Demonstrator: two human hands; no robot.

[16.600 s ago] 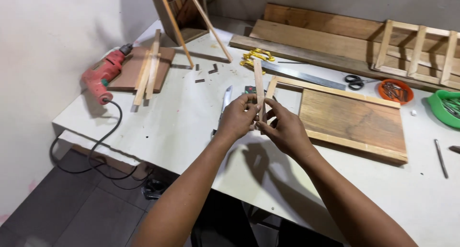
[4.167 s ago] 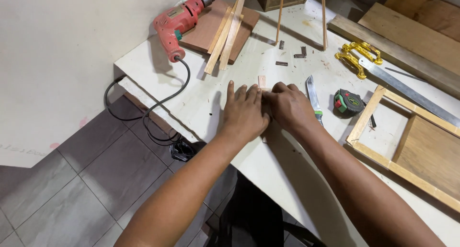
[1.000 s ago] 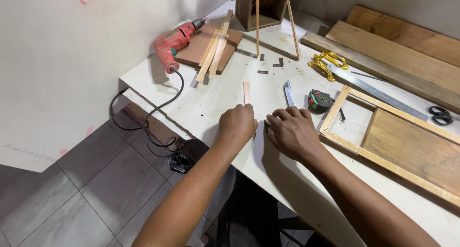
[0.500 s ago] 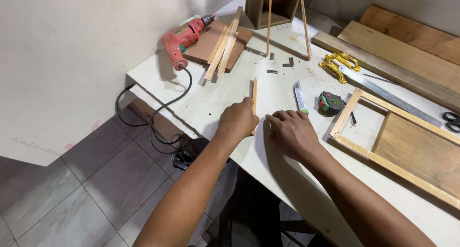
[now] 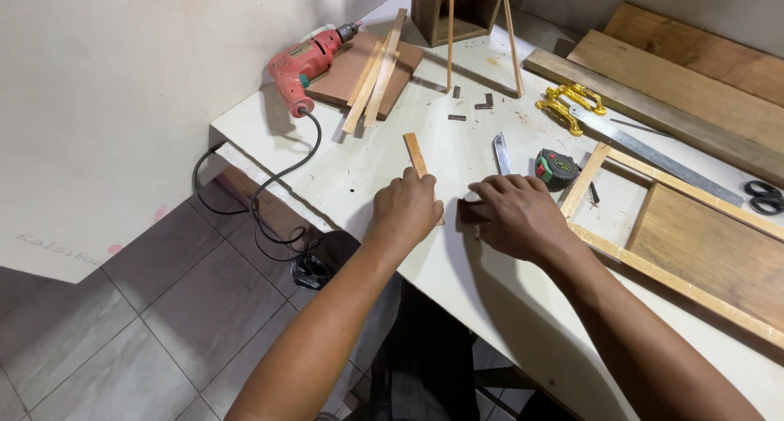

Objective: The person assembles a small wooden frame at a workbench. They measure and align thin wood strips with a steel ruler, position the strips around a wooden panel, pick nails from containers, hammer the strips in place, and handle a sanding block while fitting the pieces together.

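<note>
- Pressing down, my left hand [image 5: 408, 209] covers the near end of a thin wooden strip [image 5: 416, 153].
- My right hand [image 5: 518, 215] lies flat on a small dark block [image 5: 469, 212], close to the white table's [image 5: 359, 176] near edge.
- Below are grey floor tiles [image 5: 147, 307].
- I see the strip is pale, flat and straight.

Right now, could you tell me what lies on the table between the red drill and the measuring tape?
In the head view, between the red drill and the measuring tape lie the short wooden strip under the left hand and a utility knife.
</note>
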